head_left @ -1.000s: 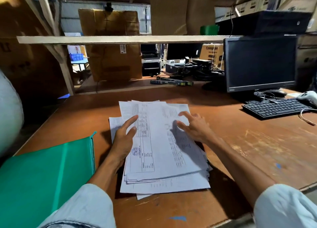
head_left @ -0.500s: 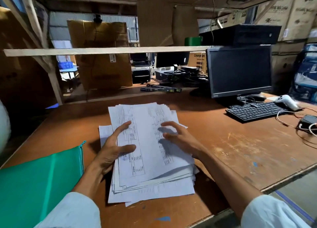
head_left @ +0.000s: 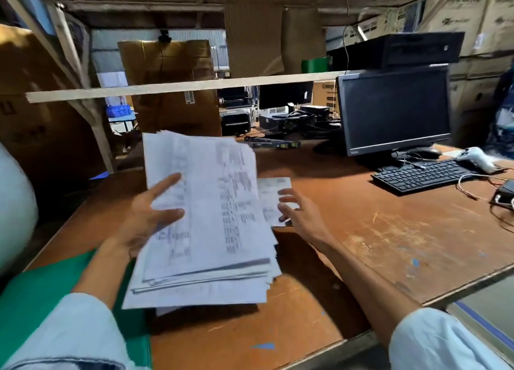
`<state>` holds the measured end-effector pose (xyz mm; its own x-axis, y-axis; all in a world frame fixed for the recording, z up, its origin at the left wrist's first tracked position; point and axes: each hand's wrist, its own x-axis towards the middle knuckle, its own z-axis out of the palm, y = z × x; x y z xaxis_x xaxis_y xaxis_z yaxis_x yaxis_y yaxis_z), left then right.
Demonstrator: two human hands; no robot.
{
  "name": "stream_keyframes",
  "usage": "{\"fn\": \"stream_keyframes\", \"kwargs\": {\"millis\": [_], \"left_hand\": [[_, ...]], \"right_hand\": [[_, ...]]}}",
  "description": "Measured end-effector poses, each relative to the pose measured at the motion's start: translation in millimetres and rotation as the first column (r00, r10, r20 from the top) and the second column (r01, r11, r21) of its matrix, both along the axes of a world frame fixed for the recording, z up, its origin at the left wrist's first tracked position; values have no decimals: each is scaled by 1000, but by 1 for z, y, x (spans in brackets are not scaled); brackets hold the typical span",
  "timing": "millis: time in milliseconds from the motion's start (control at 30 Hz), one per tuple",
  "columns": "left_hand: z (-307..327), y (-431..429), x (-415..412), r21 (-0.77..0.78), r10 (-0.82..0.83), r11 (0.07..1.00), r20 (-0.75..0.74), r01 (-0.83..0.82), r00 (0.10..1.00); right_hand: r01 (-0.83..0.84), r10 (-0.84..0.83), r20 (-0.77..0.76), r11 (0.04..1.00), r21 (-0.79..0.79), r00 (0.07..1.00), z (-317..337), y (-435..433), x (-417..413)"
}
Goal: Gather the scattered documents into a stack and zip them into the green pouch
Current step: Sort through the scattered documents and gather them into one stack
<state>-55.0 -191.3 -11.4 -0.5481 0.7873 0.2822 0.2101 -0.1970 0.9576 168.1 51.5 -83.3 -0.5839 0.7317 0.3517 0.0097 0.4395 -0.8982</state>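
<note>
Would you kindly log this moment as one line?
left hand: grips white paper stack, raised | right hand: open, at loose white sheet | green fabric pouch: on brown desk

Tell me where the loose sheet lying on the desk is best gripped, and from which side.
Probably its free right edge, approached from the right. The loose sheet lies flat on the desk, its left part hidden behind the stack that the left hand holds raised, so only the right side is open. The right hand hovers there, fingers spread.
</note>
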Motion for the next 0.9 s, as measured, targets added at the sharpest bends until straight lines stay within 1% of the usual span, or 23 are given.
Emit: {"fn": "stream_keyframes", "kwargs": {"millis": [33,67,100,133,200,267,400,533,600,633,733,833,900], "left_hand": [[-2,-9,-9,19,37,999,23,-37,999],[-6,-17,-18,36,58,998,74,-60,996],[-14,-24,-25,50,74,995,135,-81,988],[-24,-29,-30,66,90,992,184,-104,979],[-43,-34,-39,103,119,983,265,-150,957],[-57,-35,-45,107,143,977,319,-185,937],[-70,-33,-52,89,175,971,365,-222,914],[-79,-25,-61,75,183,971,387,-229,904],[-80,-25,-67,70,180,973,372,-221,911],[-80,-25,-68,68,179,973,370,-219,912],[-80,-26,-67,67,166,976,386,-207,908],[-77,-28,-63,70,173,974,392,-217,903],[-74,-28,-60,65,181,972,391,-224,902]], "right_hand": [[92,-114,138,983,157,984,-4,5,-6],[95,-175,250,949,302,952,-7,9,-14],[35,-191,350,913,407,917,-10,12,-23],[-36,-200,432,877,478,880,-10,12,-34],[-132,-231,539,824,552,810,-8,9,-59],[-191,-241,602,804,564,762,-8,7,-85],[-290,-261,699,773,564,665,-2,-1,-136],[-390,-263,812,773,501,522,-13,-3,-176],[-413,-248,842,783,466,479,-22,0,-183],[-419,-240,853,789,449,463,-22,2,-182],[-403,-245,852,797,449,462,-18,4,-167],[-418,-252,856,787,453,452,-15,9,-140],[-401,-252,862,804,439,440,-17,14,-115]]}}
